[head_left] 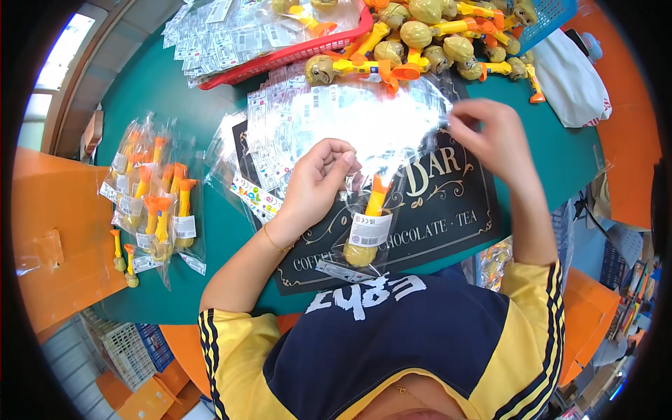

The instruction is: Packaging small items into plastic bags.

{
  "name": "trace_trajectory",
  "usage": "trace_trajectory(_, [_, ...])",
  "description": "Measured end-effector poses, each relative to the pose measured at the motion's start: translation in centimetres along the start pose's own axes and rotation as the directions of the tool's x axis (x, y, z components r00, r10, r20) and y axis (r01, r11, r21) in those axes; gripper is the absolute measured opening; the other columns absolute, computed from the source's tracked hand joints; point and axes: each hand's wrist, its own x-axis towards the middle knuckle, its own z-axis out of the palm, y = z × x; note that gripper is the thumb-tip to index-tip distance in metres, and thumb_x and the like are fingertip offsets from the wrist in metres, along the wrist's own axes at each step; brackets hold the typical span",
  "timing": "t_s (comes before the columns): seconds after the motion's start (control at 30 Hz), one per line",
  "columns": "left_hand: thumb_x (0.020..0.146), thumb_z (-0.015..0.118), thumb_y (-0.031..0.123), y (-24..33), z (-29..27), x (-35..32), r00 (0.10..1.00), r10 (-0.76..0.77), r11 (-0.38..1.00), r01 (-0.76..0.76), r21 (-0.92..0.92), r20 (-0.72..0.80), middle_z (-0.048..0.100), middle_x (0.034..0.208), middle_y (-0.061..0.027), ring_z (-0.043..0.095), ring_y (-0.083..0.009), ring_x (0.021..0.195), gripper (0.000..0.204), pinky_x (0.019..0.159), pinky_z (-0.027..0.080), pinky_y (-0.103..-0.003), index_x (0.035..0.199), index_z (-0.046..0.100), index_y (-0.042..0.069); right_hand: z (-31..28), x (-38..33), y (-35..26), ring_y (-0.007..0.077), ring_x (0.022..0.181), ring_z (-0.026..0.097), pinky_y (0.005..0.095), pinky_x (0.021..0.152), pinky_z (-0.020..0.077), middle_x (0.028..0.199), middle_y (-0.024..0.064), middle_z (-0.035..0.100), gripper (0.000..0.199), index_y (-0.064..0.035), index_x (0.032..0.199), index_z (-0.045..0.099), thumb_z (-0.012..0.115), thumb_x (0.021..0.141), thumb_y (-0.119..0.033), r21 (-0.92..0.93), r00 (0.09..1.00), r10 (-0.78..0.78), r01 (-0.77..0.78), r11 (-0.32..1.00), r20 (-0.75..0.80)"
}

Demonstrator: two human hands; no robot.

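My left hand (pixel 322 178) is closed, thumb against curled fingers, on the top of a clear plastic bag (pixel 388 210). Inside the bag lies a yellow-and-orange stick toy (pixel 371 224) with a gold knobbly end and a white label around it. My right hand (pixel 486 133) is raised to the right, thumb and fingers pinched at the edge of some shiny film; what they hold is too small to make out. Between and beyond my hands, flat clear printed bags (pixel 280 126) lie fanned out, partly washed out by glare.
A dark printed mat (pixel 448 217) lies on the green table (pixel 140 84). Bagged toys (pixel 157 196) are piled at left, near two small loose ones. At the back are a red basket (pixel 280 63) with bags, loose toys (pixel 434 42) and a blue basket (pixel 549 24).
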Motion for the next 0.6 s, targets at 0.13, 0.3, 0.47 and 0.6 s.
trace_trajectory(0.13, [0.101, 0.044, 0.016, 0.0, 0.3, 0.2, 0.998, -0.036, 0.993, 0.030, -0.117, -0.048, 0.062, 0.106, -0.0122, 0.064, -0.0150, 0.092, 0.014, 0.074, 0.054, -0.025, 0.107, 0.045, 0.004, -6.3, -6.2, 1.4, 0.0180, 0.068, 0.064, 0.0304, 0.063, 0.0489, 0.076, 0.0089, 0.068, 0.012, -0.0007, 0.080, 0.069, 0.066, 0.073, -0.011, -0.015, 0.930, 0.167, -0.172, 0.985, 0.328])
trace_trajectory(0.3, [0.103, 0.039, 0.020, 0.9, 0.4, 0.2, 0.996, -0.084, 0.950, 0.073, -0.303, -0.024, 0.059, 0.118, -0.0201, 0.065, -0.0226, 0.101, 0.012, 0.079, 0.055, -0.029, 0.109, 0.038, 0.010, -9.1, -14.2, 4.1, 0.0198, 0.069, 0.068, 0.0307, 0.061, 0.0503, 0.073, 0.0059, 0.069, 0.016, -0.0092, 0.076, 0.072, 0.072, 0.060, -0.011, -0.291, 0.462, 0.415, -0.316, 0.903, 0.784])
trace_trajectory(0.47, [0.103, 0.037, 0.022, 1.9, 1.3, 0.2, 0.997, -0.082, 0.961, 0.081, -0.265, 0.006, 0.058, 0.119, -0.0213, 0.065, -0.0251, 0.101, 0.014, 0.081, 0.055, -0.031, 0.110, 0.035, 0.010, -8.0, -16.3, 2.0, 0.0220, 0.071, 0.068, 0.0340, 0.064, 0.0523, 0.083, 0.0098, 0.070, 0.029, -0.0077, 0.091, 0.072, 0.076, 0.063, -0.015, -0.149, 0.568, 0.241, -0.204, 0.968, 0.787])
trace_trajectory(0.6, [0.104, 0.034, 0.022, 2.3, 1.8, -0.8, 0.999, -0.036, 0.960, 0.033, -0.278, -0.006, 0.056, 0.120, -0.0232, 0.066, -0.0307, 0.100, 0.012, 0.077, 0.059, -0.036, 0.111, 0.034, 0.012, -7.6, -10.5, -1.9, 0.0162, 0.068, 0.065, 0.0282, 0.059, 0.0499, 0.083, 0.0084, 0.068, 0.017, -0.0040, 0.093, 0.070, 0.073, 0.077, -0.010, 0.188, 0.863, -0.011, -0.098, 0.977, 0.506])
